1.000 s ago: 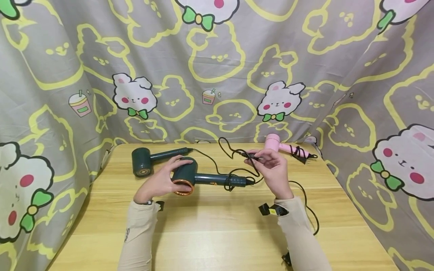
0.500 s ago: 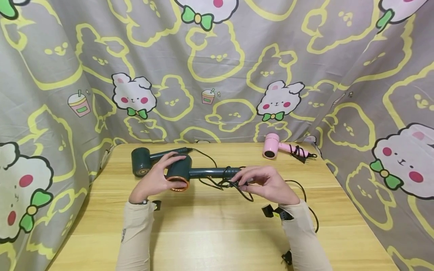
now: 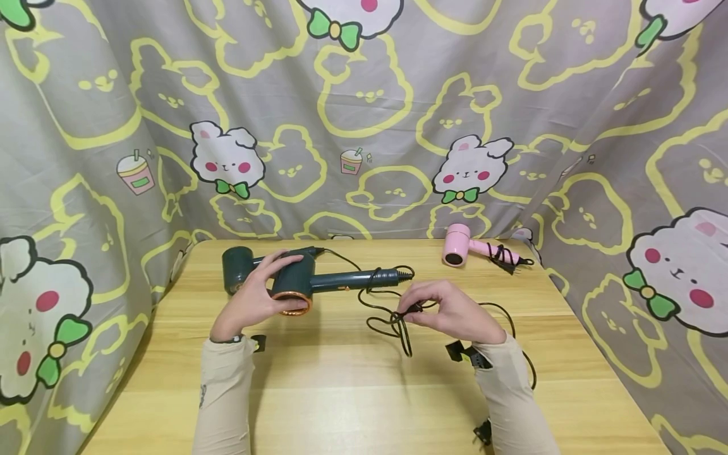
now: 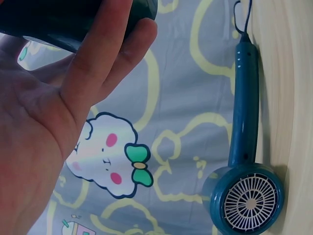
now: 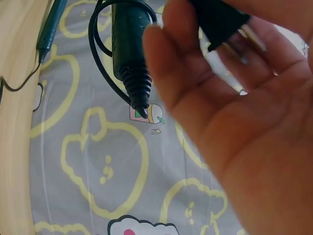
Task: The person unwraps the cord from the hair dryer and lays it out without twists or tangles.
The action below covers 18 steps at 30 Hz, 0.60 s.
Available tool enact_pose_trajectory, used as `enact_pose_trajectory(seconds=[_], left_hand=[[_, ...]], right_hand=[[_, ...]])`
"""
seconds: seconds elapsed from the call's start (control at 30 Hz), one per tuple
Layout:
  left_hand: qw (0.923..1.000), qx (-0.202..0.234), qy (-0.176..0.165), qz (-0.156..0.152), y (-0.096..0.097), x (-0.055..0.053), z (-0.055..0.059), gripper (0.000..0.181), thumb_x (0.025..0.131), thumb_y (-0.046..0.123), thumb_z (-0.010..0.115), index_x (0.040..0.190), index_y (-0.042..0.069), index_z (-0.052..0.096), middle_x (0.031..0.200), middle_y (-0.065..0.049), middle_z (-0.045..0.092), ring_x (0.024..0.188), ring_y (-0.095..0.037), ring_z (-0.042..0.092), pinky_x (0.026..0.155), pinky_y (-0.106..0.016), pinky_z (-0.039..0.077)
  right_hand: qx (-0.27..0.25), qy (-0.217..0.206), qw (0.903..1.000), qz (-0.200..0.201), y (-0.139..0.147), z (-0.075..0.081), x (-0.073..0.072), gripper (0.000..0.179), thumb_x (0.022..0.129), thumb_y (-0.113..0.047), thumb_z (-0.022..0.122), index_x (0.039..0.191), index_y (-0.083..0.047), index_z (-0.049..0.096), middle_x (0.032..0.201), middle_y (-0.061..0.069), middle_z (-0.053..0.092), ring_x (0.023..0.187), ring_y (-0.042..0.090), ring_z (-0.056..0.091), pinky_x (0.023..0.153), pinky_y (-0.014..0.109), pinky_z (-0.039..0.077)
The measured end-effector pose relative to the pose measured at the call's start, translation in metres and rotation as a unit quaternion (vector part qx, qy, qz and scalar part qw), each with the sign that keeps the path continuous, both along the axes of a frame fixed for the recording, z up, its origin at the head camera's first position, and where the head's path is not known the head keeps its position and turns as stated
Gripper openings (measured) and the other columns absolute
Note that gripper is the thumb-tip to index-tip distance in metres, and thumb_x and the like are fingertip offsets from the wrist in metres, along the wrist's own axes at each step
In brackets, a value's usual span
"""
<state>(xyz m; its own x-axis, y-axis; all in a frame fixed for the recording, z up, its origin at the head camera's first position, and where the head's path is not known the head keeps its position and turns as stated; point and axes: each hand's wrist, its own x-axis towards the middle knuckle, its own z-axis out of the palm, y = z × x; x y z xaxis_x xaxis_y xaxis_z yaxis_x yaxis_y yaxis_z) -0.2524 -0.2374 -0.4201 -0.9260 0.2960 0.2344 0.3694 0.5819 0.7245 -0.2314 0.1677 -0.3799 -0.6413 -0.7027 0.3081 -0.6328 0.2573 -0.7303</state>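
I see one green dryer (image 3: pixel 234 268) just beyond the left hand (image 3: pixel 250 304), whose thumb and fingers span the nearer green dryer (image 3: pixel 296 275) by its head. Its looped cord (image 3: pixel 395 318) bunches beside the right hand (image 3: pixel 455 313), fingertips pinched round the plug (image 5: pixel 221 22). I judge it cord-gathering; next calls for tightening loops while steadying that head.

Wooden table (image 3: pixel 364 404), rear green dryer (image 3: pixel 236 268), pink dryer (image 3: pixel 479 248), apparently a plug (image 3: pixel 483 432)

The dark-green, gold-rimmed hair dryer (image 3: pixel 303 278) is farther left, its handle end (image 3: pixel 392 277) now clear of the right hand (image 3: pixel 449 308).
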Motion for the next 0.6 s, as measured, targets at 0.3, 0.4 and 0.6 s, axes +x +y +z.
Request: enact_pose_trajectory(seconds=[0.3, 0.4, 0.6], left_hand=[[0.9999, 0.001, 0.002, 0.011, -0.002, 0.001, 0.004, 0.086, 0.072, 0.038, 0.096, 0.148, 0.04, 0.054, 0.169, -0.012, 0.026, 0.148, -0.049, 0.036, 0.107, -0.07, 0.041], [0.9999, 0.002, 0.004, 0.011, -0.001, 0.001, 0.005, 0.086, 0.072, 0.038, 0.096, 0.147, 0.041, 0.054, 0.169, -0.01, 0.027, 0.148, -0.05, 0.034, 0.107, -0.07, 0.041], [0.9999, 0.001, 0.007, 0.013, -0.002, 0.001, 0.004, 0.087, 0.072, 0.038, 0.096, 0.147, 0.041, 0.053, 0.169, -0.009, 0.028, 0.148, -0.049, 0.036, 0.107, -0.068, 0.042]], right_hand=[[0.03, 0.004, 0.9992, -0.027, -0.004, 0.003, 0.005, 0.028, 0.087, 0.002, 0.076, 0.1, -0.023, 0.076, 0.099, -0.003, 0.075, 0.095, 0.01, 0.068, 0.09, 0.025, 0.054], [0.031, 0.0, 0.9981, -0.053, -0.007, 0.001, 0.005, 0.028, 0.085, 0.004, 0.076, 0.097, -0.022, 0.074, 0.096, 0.001, 0.075, 0.091, 0.009, 0.067, 0.086, 0.024, 0.054], [0.036, -0.034, 0.9914, -0.121, -0.011, -0.002, 0.004, 0.023, 0.082, -0.002, 0.084, 0.094, -0.02, 0.074, 0.093, 0.001, 0.073, 0.084, 0.007, 0.064, 0.077, 0.023, 0.054]])
